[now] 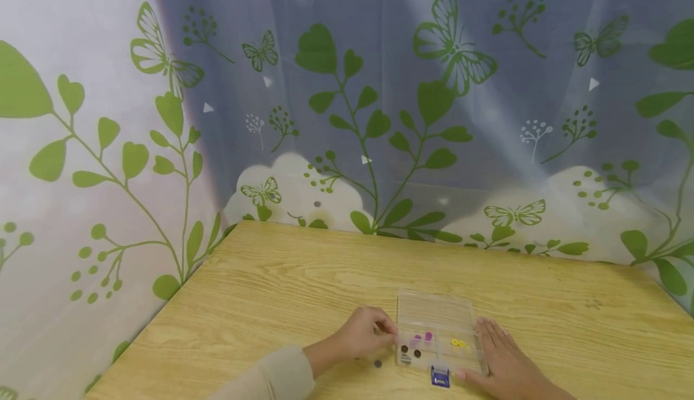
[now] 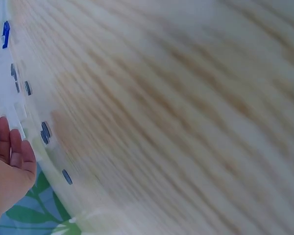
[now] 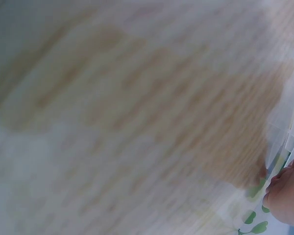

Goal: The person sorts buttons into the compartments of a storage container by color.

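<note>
A clear plastic compartment box (image 1: 477, 361) lies on the table with its transparent lid (image 1: 434, 308) folded back and a blue latch (image 1: 440, 377) at the front. Purple pieces (image 1: 428, 336), yellow pieces (image 1: 458, 343) and dark round discs (image 1: 417, 353) lie in separate compartments. My left hand (image 1: 368, 332) is at the box's left edge, thumb and index tips close together; I cannot tell whether they pinch anything. A loose dark disc (image 1: 378, 364) lies below it. My right hand (image 1: 504, 361) rests along the right side, fingers straight, thumb beside the front edge.
The wood-grain table (image 1: 282, 279) stretches out behind and to both sides of the box. A patterned curtain (image 1: 347, 117) with green leaves and butterflies hangs along the table's back and left edges. Another dark disc (image 2: 67, 176) lies on the tabletop in the left wrist view.
</note>
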Motion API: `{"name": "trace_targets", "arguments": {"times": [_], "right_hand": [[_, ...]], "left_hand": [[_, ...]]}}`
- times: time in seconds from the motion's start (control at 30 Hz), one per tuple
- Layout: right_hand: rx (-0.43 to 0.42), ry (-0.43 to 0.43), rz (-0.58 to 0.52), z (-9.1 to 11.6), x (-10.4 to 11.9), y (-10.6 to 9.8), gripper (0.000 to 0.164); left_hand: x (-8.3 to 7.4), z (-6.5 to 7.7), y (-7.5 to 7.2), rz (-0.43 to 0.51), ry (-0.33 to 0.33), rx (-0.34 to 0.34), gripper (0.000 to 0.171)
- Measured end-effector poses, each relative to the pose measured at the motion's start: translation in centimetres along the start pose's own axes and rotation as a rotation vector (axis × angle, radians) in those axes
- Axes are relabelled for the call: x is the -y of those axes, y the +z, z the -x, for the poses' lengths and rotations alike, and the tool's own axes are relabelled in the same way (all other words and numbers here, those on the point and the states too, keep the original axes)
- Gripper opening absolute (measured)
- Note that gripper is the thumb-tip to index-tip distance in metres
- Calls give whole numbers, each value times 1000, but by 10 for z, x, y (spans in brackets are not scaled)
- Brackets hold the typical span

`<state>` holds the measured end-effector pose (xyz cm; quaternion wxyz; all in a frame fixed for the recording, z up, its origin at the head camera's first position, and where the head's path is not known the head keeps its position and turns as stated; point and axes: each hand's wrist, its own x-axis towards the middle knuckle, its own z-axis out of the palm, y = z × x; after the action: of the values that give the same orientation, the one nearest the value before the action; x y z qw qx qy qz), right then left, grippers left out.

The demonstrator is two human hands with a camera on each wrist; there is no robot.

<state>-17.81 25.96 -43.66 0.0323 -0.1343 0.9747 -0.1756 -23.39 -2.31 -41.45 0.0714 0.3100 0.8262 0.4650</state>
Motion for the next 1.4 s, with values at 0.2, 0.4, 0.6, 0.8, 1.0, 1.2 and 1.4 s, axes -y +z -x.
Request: {"name": "trace_targets", "arguments": {"times": [0.2, 0.4, 0.6, 0.8, 1.0, 1.2, 1.4], "right_hand": [[-8, 9, -2, 0, 1, -1, 101], [-1, 13, -18, 1, 1, -1, 101], [1, 12, -14, 1, 2, -2, 101], [-2, 7, 5, 1, 1, -1, 100], [-6, 14, -4, 1, 1, -1, 101], [-13, 9, -4, 2, 1, 0, 101], [-24, 8, -1, 3, 2, 1, 101]], "left_hand": [[4, 1, -5, -28, 15, -12, 7], [3, 5, -10, -23, -28, 5, 7], [5, 6, -15, -33, -30, -3, 9], [6, 8, -19, -25, -27, -14, 9], [8, 12, -23, -25, -43, -20, 10], [13, 17, -29, -33, -12, -27, 10], [21, 23, -35, -48, 4, -22, 10]]}}
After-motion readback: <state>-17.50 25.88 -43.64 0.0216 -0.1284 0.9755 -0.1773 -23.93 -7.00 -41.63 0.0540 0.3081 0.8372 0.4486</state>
